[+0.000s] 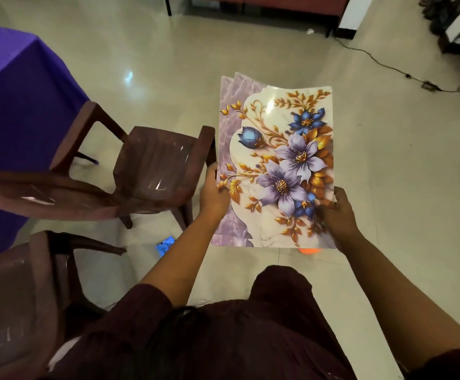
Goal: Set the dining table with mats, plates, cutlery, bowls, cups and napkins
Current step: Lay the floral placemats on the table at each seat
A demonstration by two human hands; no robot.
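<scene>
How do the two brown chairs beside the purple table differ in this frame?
The farther chair shows whole, seat, arms and legs; the nearer chair is cut off by the frame's left and bottom edges. The farther chair sits level with the left hand; the nearer chair sits beside the person's body. Both are glossy brown plastic armchairs.

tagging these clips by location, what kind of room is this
Probably an indoor dining hall or function room: a table under a purple cloth, brown plastic chairs beside it, and a glossy tiled floor.
</scene>
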